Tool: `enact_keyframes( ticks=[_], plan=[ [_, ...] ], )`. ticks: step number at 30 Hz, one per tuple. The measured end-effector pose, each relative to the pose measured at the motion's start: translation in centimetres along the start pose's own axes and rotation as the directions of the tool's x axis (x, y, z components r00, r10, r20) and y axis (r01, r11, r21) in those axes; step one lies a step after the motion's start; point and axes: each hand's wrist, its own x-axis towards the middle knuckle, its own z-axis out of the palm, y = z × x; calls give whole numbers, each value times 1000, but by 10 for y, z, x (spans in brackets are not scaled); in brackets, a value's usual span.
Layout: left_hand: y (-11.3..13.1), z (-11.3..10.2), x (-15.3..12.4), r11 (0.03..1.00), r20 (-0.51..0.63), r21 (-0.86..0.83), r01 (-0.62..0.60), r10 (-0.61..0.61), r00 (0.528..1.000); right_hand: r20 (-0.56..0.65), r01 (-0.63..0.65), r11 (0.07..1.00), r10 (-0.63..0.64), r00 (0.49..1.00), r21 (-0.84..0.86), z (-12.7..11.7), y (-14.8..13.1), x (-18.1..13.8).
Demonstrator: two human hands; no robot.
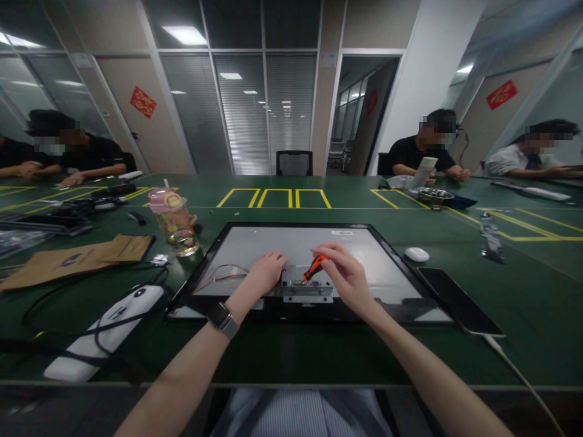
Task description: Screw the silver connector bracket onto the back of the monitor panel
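Note:
A flat display panel [387,273] lies on the table with its pale grey back up and a black frame around it. Near its front edge sits a metal bracket [307,298] with several connector ports, a blue one among them. My left hand [266,273], a watch at its wrist, is closed at the left end of this bracket; its fingertips are partly hidden. A screwdriver [314,267] with an orange and black handle is pinched in the fingers of my right hand [346,276], tilted over the bracket. Thin wires [223,271] lie on the panel to the left.
Left stand a drink cup [175,221], a paper bag [82,258] and a white power strip [107,331] with cables. To the right lie a phone [460,297] on a charging cable and a white earbud case [417,254]. Several people sit across the green table [273,358].

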Motion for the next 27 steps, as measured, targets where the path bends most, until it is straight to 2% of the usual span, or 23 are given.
enact_keyframes(
  ticks=[4, 11, 18, 24, 27],
  plan=[
    [1, -2, -2, 1000, -18, -13, -10, 10, 1000, 95, -30, 995, 22, 995, 90, -1, -3, -1],
    [-1, 1, -1, 1000, -10, -11, -15, 15, 1000, -50, 22, 999, -24, 998, -37, 0, 3, 1],
    [1, -2, -1, 1000, -15, -16, -12, 12, 1000, 99, -5, 996, -3, 995, 86, -2, -3, -2],
    [-1, 2, 1, 1000, -7, 10, -12, 12, 1000, -53, 63, 996, -66, 996, -70, 0, 0, 1],
    [-1, 3, 1, 1000, -9, 19, -9, 9, 1000, -24, 89, 995, -90, 996, -48, -1, -4, 0]
  ],
)
